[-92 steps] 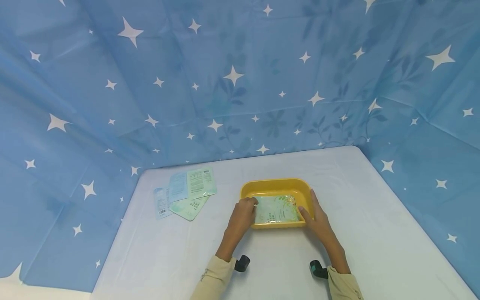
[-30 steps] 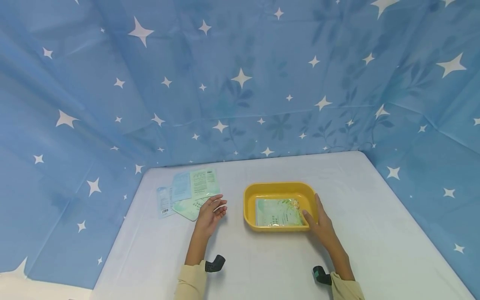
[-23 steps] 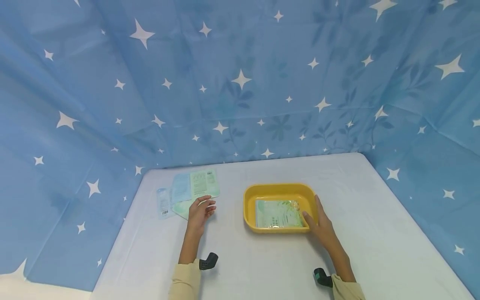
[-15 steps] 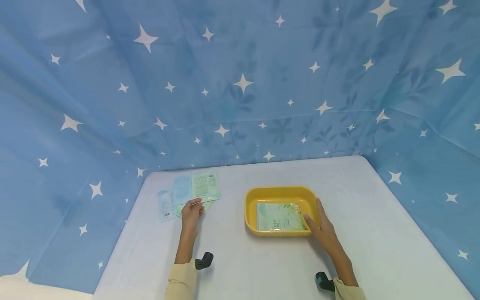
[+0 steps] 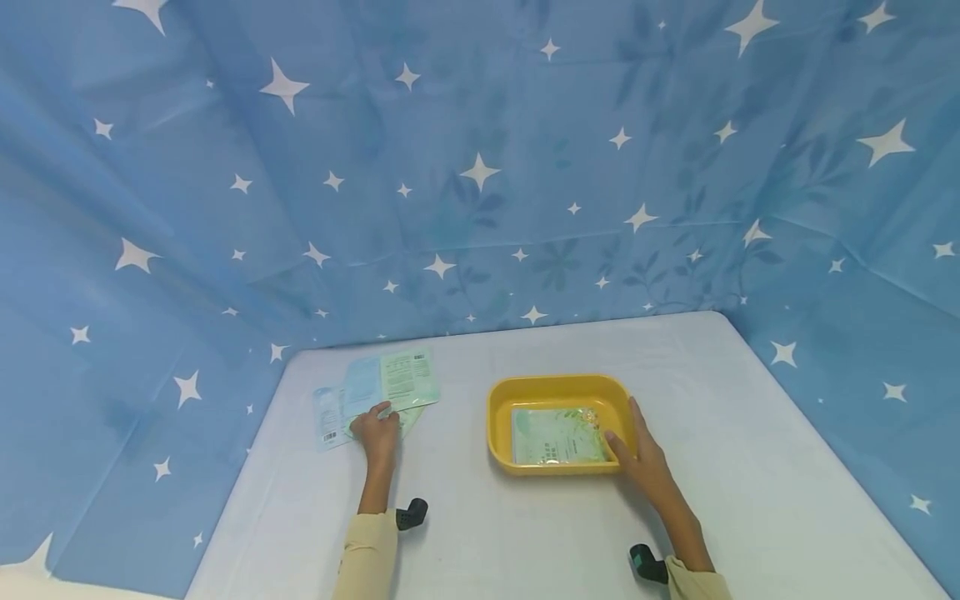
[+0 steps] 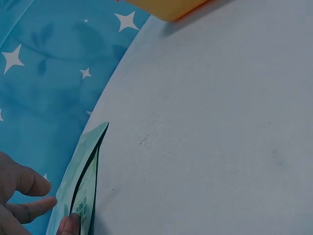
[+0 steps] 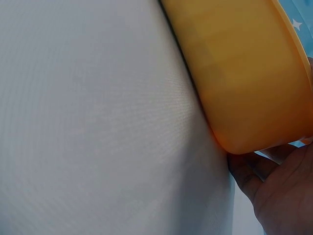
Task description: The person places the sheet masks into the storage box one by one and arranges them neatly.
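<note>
Several flat, glossy packets lie overlapped at the back left of the white table: a blue-and-green packet (image 5: 407,377) on top, a green packet (image 5: 409,417) partly under it and a pale blue packet (image 5: 327,417) at the left. Over their front edge is my left hand (image 5: 378,435), fingers spread. One fingertip (image 6: 72,223) touches the green packets in the left wrist view, where their edges stand slightly apart. My right hand (image 5: 647,461) grips the right wall of a yellow tray (image 5: 558,381), thumb inside, fingers outside. A green floral packet (image 5: 557,436) lies flat in the tray.
The white-covered table (image 5: 517,533) reaches back to a blue curtain (image 5: 480,217) with white stars, which also closes off both sides. A black wrist camera (image 5: 412,514) sits at the left cuff and another camera (image 5: 647,564) at the right cuff.
My left hand has left the packet in the tray, swung left and come down at the front edge of the loose packets. My right hand stays on the tray's right wall.
</note>
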`<move>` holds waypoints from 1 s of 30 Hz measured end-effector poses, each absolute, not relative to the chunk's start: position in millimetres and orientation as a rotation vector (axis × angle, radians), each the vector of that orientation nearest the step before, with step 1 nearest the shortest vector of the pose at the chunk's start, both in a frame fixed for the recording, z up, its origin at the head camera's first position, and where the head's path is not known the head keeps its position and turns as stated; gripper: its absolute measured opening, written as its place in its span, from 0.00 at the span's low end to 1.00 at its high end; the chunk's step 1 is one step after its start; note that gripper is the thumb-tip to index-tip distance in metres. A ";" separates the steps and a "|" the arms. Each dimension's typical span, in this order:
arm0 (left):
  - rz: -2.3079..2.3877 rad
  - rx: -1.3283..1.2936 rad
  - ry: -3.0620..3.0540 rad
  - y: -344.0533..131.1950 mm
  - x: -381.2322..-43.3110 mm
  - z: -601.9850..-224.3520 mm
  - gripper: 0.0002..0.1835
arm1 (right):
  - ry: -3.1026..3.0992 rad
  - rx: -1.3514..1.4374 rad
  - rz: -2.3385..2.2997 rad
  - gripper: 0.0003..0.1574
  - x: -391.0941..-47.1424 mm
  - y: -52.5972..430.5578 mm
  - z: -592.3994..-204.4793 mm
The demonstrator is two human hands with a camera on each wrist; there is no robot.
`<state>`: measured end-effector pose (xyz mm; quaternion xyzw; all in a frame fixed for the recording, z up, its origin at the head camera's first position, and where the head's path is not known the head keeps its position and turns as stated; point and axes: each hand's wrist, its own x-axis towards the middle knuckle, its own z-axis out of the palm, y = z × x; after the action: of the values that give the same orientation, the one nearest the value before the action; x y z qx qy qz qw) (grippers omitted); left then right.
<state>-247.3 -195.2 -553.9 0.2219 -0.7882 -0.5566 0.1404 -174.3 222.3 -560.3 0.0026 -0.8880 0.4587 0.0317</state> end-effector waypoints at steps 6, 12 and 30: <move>-1.563 0.628 -2.344 -197.5 -250.2 -550.7 0.24 | -2.742 -0.009 1.426 0.53 -175.3 221.6 -557.9; -1.552 0.617 -2.370 -200.1 -248.5 -552.3 0.25 | -2.749 -0.026 1.435 0.52 -173.3 220.1 -556.5; -1.476 0.506 -2.463 -200.9 -253.4 -555.1 0.18 | -2.747 -0.036 1.445 0.54 -173.7 220.1 -559.9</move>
<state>-253.4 -200.9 -555.1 0.1724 -0.8393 -0.5032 0.1129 -173.7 220.1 -559.9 -0.0115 -0.8848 0.4654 0.0186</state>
